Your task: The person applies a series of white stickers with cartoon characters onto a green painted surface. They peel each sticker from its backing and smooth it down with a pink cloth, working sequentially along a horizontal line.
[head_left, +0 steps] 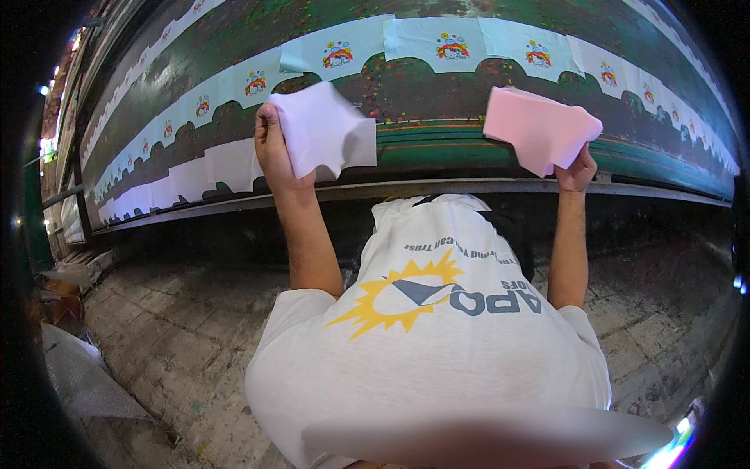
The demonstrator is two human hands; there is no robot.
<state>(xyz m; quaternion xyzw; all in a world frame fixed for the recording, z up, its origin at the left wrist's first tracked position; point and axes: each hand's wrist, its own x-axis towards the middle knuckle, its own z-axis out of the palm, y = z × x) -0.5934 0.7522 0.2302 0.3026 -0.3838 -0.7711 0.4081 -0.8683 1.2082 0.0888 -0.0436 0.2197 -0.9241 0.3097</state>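
A white cut-cloth piece (315,129) is in the left grip (275,148), pinched along its left side; it spreads to the right of that grip, its far corner blurred, and whether it is one layer or several cannot be told. The right grip (576,169) is closed around the lower right corner of a pink cut-cloth stack (535,125), which reaches leftward and away from it.

Just right of the left grip, partly hidden behind the held piece, a plain white panel (362,145) lies on the green bench (437,159); whether the two touch is unclear. Left of that grip runs a row of plain white panels (187,178). Beyond both grips stretches a row of pale blue printed panels (398,51).

Held by one side only, the white piece could fold or drag the panel beneath askew. The pink stack, gripped at one corner, could fan out and slip if that hold loosens.
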